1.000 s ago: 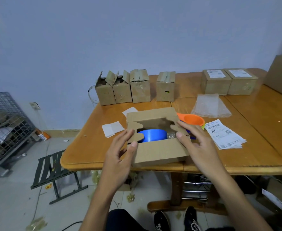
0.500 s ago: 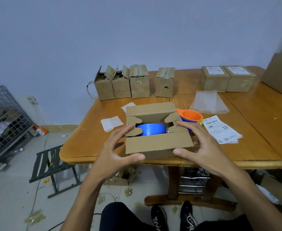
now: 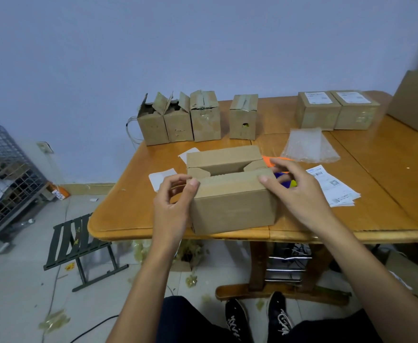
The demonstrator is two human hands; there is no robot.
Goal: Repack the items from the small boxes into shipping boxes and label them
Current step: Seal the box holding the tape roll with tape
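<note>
The shipping box (image 3: 232, 209) sits at the front edge of the worktop (image 3: 376, 194). Its near flap is folded partway over the opening, the far flap is raised and the 2 side tabs are turned in. The left hand (image 3: 175, 196) pinches the flap's left corner, thumb on top and fingers curled behind. The right hand (image 3: 294, 191) grips the right corner likewise. To close it well, press both corners down evenly so the flap lies flat over the tabs, and keep the box from sliding off the edge. Printed labels (image 3: 331, 186) lie just to its right, and 4 small boxes (image 3: 205, 117) stand along the back.
</note>
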